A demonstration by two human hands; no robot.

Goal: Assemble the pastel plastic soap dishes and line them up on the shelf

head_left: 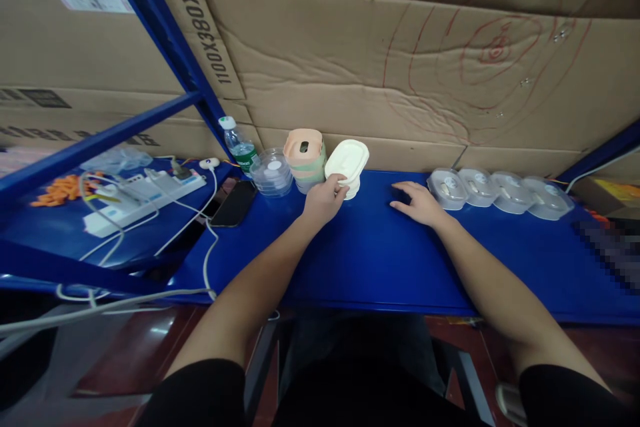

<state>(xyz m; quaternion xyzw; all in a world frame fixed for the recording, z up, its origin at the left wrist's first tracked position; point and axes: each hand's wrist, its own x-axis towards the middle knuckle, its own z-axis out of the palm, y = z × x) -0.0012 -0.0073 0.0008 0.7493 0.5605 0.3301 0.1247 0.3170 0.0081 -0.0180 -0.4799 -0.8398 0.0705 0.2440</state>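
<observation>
My left hand grips the near edge of a cream-coloured lid or shallow tray, which is tilted up above more cream pieces. Just left of it stands a stack of peach and green containers. Farther left are stacked clear round containers. My right hand hovers over or rests on the blue table, fingers apart and nothing in them. To its right, several clear lidded boxes stand in a row.
The blue table backs onto a cardboard wall. At left are a water bottle, a black phone, a power strip with white cables, and orange pieces. Blue shelf posts flank both sides.
</observation>
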